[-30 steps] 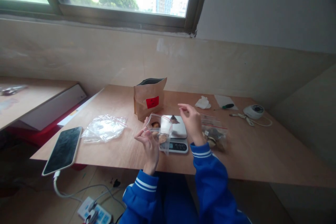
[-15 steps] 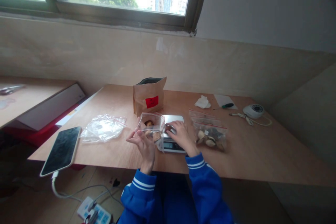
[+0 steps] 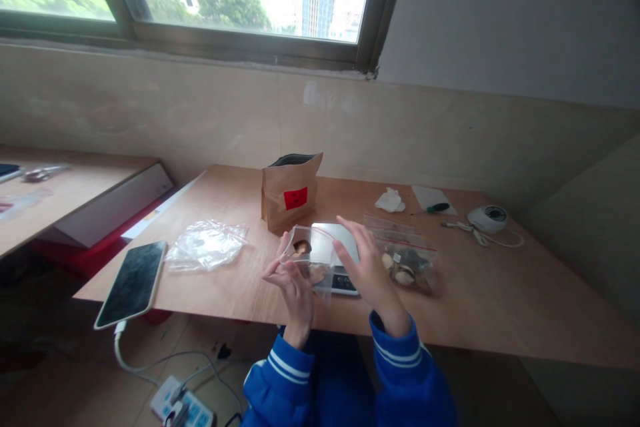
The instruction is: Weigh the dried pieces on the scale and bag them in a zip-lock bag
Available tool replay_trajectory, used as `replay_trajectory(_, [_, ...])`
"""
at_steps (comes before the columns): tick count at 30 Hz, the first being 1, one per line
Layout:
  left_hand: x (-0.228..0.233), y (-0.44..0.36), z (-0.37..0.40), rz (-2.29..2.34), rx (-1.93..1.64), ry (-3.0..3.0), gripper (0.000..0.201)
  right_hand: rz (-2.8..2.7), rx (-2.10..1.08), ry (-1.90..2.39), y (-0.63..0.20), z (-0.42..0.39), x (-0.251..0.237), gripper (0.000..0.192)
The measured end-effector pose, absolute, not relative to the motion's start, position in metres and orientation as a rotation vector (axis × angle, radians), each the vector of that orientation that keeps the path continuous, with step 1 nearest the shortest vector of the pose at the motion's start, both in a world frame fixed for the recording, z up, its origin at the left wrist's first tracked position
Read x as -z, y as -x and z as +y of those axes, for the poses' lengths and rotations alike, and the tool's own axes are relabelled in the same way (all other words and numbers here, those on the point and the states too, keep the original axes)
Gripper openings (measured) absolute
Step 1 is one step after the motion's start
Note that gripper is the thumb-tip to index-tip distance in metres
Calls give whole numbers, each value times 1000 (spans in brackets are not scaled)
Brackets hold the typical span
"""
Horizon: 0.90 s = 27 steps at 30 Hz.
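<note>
My left hand (image 3: 295,283) holds a small clear zip bag (image 3: 311,255) with a few brown pieces inside, its mouth turned up. My right hand (image 3: 367,270) is at the bag's right edge, fingers on the plastic, above a small silver kitchen scale (image 3: 340,248) on the wooden table (image 3: 480,300). To the right of my right hand lies a filled clear zip bag (image 3: 407,260) of brown and pale pieces. Behind the scale stands an open brown paper pouch (image 3: 291,190) with a red label.
An empty crumpled clear bag (image 3: 206,245) lies left of my hands, and a phone (image 3: 131,283) overhangs the table's left front corner with a cable to a power strip (image 3: 183,405). Far right: tissue (image 3: 390,200), a green-handled screwdriver (image 3: 434,207), a round white device (image 3: 487,218).
My right hand went down to the scale plate, then came back to the small bag's edge. The left hand kept hold of the bag. The view shifted slightly.
</note>
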<state>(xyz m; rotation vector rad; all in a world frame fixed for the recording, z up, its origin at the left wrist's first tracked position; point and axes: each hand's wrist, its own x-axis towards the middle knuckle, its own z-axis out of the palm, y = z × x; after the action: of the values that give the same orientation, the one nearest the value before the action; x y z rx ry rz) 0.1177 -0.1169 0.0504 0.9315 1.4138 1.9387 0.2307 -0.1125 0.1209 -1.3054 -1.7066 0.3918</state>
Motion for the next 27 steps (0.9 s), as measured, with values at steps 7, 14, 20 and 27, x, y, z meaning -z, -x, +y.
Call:
replay_trajectory(7, [-61, -127, -125, 1369, -1977, -956, 26, -1280, -649, 1380, -205, -144, -72, 54])
replay_trajectory(14, [-56, -119, -141, 1220, -2014, -1173, 35, -1293, -736, 1204, -210, -154, -88, 46])
replay_trajectory(20, [-77, -75, -129, 1306, -1853, -1195, 36, -1210, -816, 1110, -225, -172, -96, 44])
replay_trajectory(27, [-85, -73, -133, 1395, -1750, -1220, 36, -1187, -809, 1156, -220, -172, -92, 43])
